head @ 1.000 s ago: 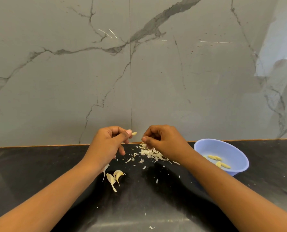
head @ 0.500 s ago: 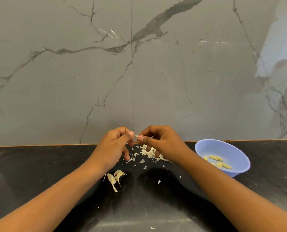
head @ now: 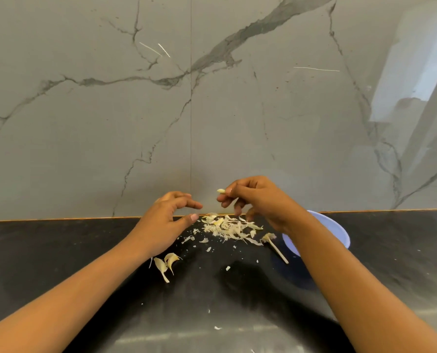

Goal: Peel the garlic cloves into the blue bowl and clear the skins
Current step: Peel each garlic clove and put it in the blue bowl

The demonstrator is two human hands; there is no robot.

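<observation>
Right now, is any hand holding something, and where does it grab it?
The right hand pinches a garlic clove by one end, between its fingertips. The left hand is open and holds nothing.

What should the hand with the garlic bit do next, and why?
Probably carry it right and drop it in the blue bowl. The right hand pinches a bare-looking garlic clove above the skins; the left hand is open and empty.

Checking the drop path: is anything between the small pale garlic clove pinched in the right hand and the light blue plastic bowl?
Nothing on the counter blocks it. The small pale garlic clove sits in the right hand, raised above the papery skin pile. Only the person's own right forearm crosses over the light blue plastic bowl, hiding much of it.
</observation>
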